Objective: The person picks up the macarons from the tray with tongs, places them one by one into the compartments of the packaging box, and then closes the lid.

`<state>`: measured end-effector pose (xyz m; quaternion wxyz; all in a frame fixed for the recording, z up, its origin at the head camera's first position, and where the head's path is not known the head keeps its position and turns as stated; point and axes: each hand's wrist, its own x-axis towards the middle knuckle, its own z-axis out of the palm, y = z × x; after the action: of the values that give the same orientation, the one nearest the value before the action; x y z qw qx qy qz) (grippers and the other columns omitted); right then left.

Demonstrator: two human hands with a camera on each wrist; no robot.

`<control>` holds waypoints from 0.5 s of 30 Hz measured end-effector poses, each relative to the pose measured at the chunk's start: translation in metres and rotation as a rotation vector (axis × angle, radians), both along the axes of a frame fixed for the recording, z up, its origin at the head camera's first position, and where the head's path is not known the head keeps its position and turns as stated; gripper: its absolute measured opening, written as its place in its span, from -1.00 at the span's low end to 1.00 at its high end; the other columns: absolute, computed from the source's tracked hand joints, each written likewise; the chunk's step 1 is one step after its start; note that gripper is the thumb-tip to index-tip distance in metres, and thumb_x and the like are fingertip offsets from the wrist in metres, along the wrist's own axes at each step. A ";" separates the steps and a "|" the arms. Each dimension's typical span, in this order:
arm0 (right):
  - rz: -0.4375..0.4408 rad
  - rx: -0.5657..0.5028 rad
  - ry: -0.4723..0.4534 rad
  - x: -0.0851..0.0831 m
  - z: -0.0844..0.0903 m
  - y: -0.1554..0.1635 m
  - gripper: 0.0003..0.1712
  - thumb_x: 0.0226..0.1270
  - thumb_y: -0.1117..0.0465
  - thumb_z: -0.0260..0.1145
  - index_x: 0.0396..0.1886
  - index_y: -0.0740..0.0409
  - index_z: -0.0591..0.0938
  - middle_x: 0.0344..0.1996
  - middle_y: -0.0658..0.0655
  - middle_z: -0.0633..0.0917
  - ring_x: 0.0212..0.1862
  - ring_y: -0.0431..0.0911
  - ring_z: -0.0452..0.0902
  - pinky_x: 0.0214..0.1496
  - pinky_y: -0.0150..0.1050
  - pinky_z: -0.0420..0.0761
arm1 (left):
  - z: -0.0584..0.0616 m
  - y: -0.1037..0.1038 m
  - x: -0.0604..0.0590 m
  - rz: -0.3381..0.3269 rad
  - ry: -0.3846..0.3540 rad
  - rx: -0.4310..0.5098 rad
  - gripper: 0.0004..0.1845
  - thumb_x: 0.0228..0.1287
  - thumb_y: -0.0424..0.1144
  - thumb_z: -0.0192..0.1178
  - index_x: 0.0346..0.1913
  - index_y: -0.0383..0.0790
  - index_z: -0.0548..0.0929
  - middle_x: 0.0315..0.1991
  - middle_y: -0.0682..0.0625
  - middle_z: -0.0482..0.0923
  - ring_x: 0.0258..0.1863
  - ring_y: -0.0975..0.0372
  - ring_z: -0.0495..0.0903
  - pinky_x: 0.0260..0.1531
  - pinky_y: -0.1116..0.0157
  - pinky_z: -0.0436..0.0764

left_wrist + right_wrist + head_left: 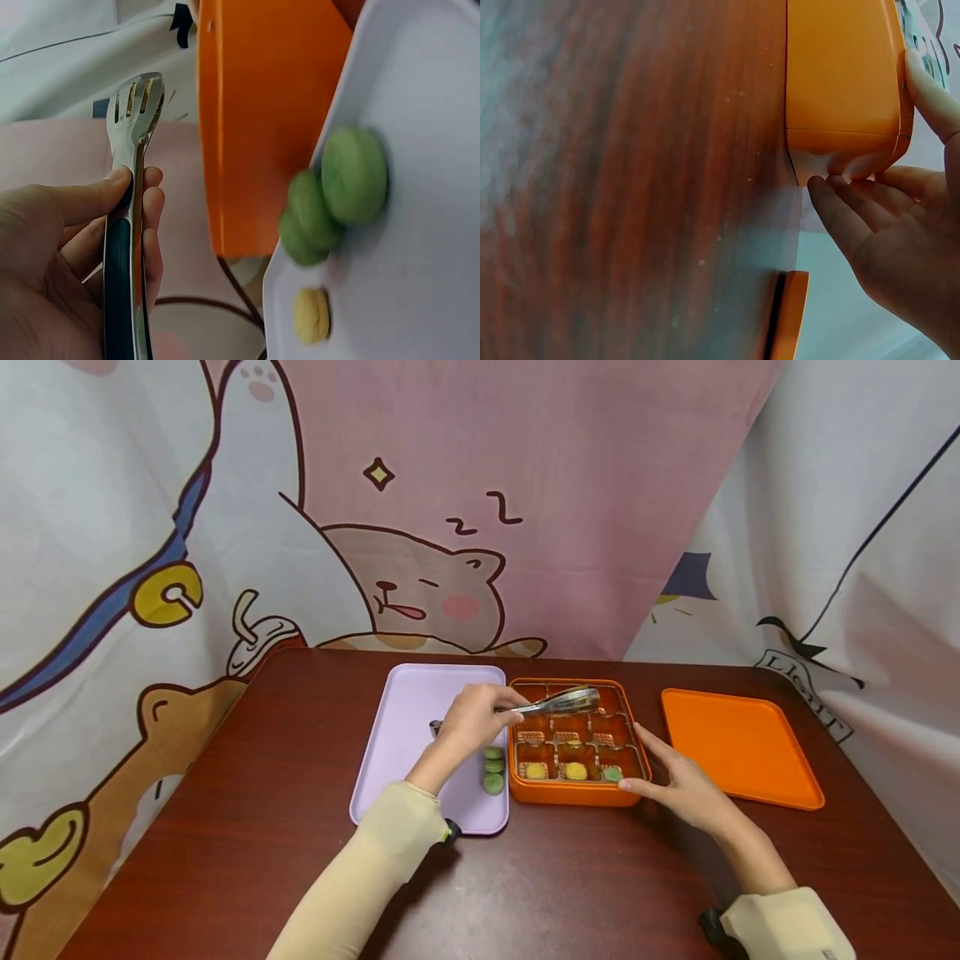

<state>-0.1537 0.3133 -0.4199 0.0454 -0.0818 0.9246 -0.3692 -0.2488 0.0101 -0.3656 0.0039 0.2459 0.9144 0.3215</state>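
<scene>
My left hand [474,720] grips metal serving tongs [573,700], whose slotted heads lie close together over the rear of the orange box [573,793]. A yellowish tint shows through the slots [131,97]; I cannot tell if anything is pinched there. My right hand [686,785] rests on the box's front right corner, thumb at the rim and fingertips against the side wall. Inside, a clear divided insert has yellow macarons [576,771] and a green macaron [612,773] in its front row. Green macarons [492,784] lie on the lilac tray [420,685], with a yellow macaron [311,315] nearby.
The box stands right beside the tray's right edge. An orange lid [738,747] lies flat on the dark wooden table [540,885], to the right of the box. A printed cloth [585,485] hangs behind the table.
</scene>
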 end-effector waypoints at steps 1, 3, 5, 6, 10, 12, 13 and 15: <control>-0.001 0.001 0.001 0.000 0.000 0.000 0.07 0.18 -0.08 0.34 0.51 0.08 -0.06 0.42 0.38 0.12 0.36 0.39 0.03 0.16 0.42 0.12 | -0.001 0.004 0.001 -0.004 -0.002 -0.010 -0.80 0.17 -0.14 0.30 -0.12 0.06 0.73 -0.25 0.16 0.73 -0.22 0.29 0.65 -0.21 0.30 0.53; -0.004 0.006 0.002 0.001 0.001 0.000 0.07 0.18 -0.08 0.35 0.51 0.09 -0.06 0.41 0.38 0.13 0.36 0.39 0.04 0.16 0.42 0.12 | -0.003 0.011 0.002 -0.010 -0.012 -0.023 -0.80 0.18 -0.12 0.29 -0.12 0.09 0.73 -0.25 0.18 0.72 -0.23 0.30 0.65 -0.25 0.33 0.52; -0.008 0.009 0.000 0.001 0.001 0.000 0.07 0.18 -0.08 0.35 0.51 0.09 -0.06 0.41 0.38 0.13 0.35 0.39 0.04 0.16 0.42 0.12 | -0.005 0.019 0.004 -0.016 -0.024 -0.036 -0.80 0.19 -0.11 0.28 -0.12 0.11 0.73 -0.25 0.19 0.72 -0.25 0.31 0.64 -0.31 0.35 0.50; -0.009 0.011 -0.002 0.001 0.001 0.000 0.07 0.18 -0.08 0.34 0.51 0.09 -0.06 0.41 0.38 0.13 0.35 0.39 0.04 0.16 0.42 0.12 | -0.006 0.022 0.005 -0.018 -0.030 -0.042 -0.80 0.19 -0.10 0.28 -0.11 0.12 0.72 -0.25 0.20 0.72 -0.27 0.31 0.64 -0.34 0.36 0.49; -0.009 0.015 -0.001 0.002 0.000 0.000 0.07 0.18 -0.08 0.34 0.51 0.04 -0.07 0.42 0.38 0.11 0.36 0.40 0.04 0.15 0.42 0.13 | -0.010 0.033 0.009 -0.030 -0.035 -0.064 -0.81 0.19 -0.09 0.28 -0.12 0.14 0.72 -0.26 0.22 0.72 -0.29 0.36 0.64 -0.37 0.39 0.48; -0.006 0.020 0.006 0.002 -0.001 0.000 0.07 0.18 -0.09 0.34 0.51 0.01 -0.07 0.43 0.37 0.10 0.36 0.40 0.04 0.16 0.42 0.13 | -0.012 0.037 0.009 -0.033 -0.031 -0.074 -0.81 0.18 -0.08 0.28 -0.13 0.14 0.72 -0.26 0.23 0.72 -0.28 0.36 0.64 -0.34 0.39 0.49; -0.004 0.020 0.009 0.002 -0.001 0.000 0.07 0.18 -0.09 0.34 0.51 0.00 -0.07 0.43 0.36 0.09 0.36 0.40 0.03 0.16 0.42 0.13 | -0.013 0.038 0.009 -0.034 -0.025 -0.080 -0.81 0.18 -0.07 0.28 -0.13 0.15 0.72 -0.26 0.24 0.72 -0.26 0.37 0.64 -0.32 0.38 0.50; 0.001 0.022 0.013 0.001 -0.001 0.000 0.07 0.18 -0.10 0.34 0.51 -0.01 -0.07 0.44 0.34 0.07 0.36 0.40 0.03 0.16 0.42 0.13 | -0.015 0.040 0.009 -0.034 -0.022 -0.089 -0.81 0.18 -0.06 0.28 -0.13 0.15 0.72 -0.26 0.24 0.71 -0.25 0.36 0.64 -0.31 0.38 0.51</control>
<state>-0.1525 0.3133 -0.4207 0.0407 -0.0842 0.9289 -0.3584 -0.2395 0.0499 -0.3803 0.0304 0.2572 0.9234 0.2833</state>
